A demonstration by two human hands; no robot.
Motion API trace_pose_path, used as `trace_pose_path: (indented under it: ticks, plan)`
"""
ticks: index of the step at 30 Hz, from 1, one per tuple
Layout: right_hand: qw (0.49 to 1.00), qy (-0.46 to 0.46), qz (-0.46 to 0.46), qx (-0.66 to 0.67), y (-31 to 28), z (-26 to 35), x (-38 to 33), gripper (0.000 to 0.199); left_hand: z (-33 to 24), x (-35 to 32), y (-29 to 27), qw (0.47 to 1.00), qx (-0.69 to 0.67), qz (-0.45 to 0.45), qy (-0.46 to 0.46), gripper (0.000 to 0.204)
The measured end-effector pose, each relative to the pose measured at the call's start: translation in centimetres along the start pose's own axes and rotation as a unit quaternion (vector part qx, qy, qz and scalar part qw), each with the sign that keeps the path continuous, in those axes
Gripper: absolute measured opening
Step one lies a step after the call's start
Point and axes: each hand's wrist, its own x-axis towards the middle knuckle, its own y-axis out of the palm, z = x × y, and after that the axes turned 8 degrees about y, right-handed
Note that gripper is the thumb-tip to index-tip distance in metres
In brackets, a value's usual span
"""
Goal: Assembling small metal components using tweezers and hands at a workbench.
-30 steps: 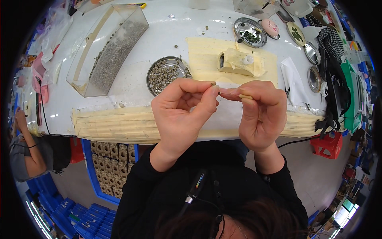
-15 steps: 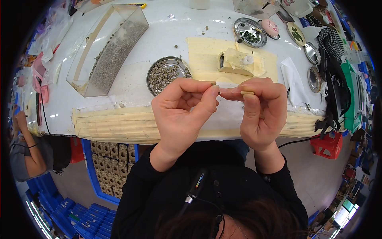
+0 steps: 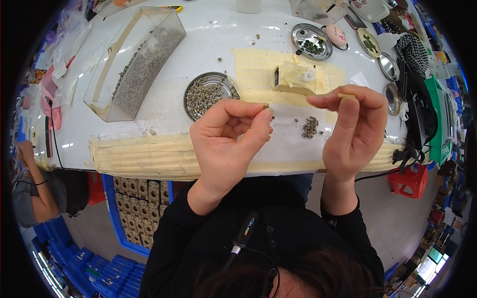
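My left hand [image 3: 226, 141] is closed in a pinch above the table's near side. Between its thumb and forefinger is a tiny brownish piece [image 3: 266, 106]. To the right, my right hand [image 3: 355, 131] is raised, its thumb and forefinger pressed on a small pale yellow piece [image 3: 347, 96]; its exact kind is unclear. A small pile of grey-brown bits [image 3: 310, 127] lies on white paper [image 3: 283, 149] between my hands. Beyond my left hand stands a round metal dish [image 3: 189, 106] of similar bits. A tape-wrapped block [image 3: 293, 82] with a small white cap sits behind the pile.
A clear bin [image 3: 119, 54] of granules stands at the left. At the back right are a metal dish with dark green pieces [image 3: 313, 47], a pink rounded object [image 3: 336, 36] and metal lids [image 3: 389, 66]. A blue crate [image 3: 112, 213] of patterned blocks sits below. Another person's arm [image 3: 42, 191] shows at far left.
My right hand has moved right, away from my left fingertips, with the pale yellow piece still in its pinch. The pile of bits has come into sight. My left hand has barely moved.
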Motion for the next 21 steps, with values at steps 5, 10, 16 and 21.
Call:
trace_pose_path:
  ticks: [5, 10, 16, 21]
  plan:
    - [0.967, -0.1, -0.06, -0.226, -0.8, -0.9, 2.3, 0.005, 0.2, -0.1, -0.2, 0.999, -0.032, 0.007, 0.008, 0.012]
    - [0.921, -0.15, -0.028, -0.359, -0.9, -1.4, 2.8, 0.01, 0.2, -0.3, -0.4, 0.998, -0.06, 0.015, 0.031, 0.012]
    - [0.908, -0.134, -0.006, -0.396, -1.0, -1.2, 2.6, 0.012, 0.4, -0.6, -0.5, 0.994, -0.089, 0.024, 0.065, 0.012]
    - [0.961, -0.06, 0.041, -0.265, -0.7, 1.7, 0.5, 0.013, 0.4, -0.7, -0.5, 0.993, -0.077, 0.033, 0.077, 0.013]
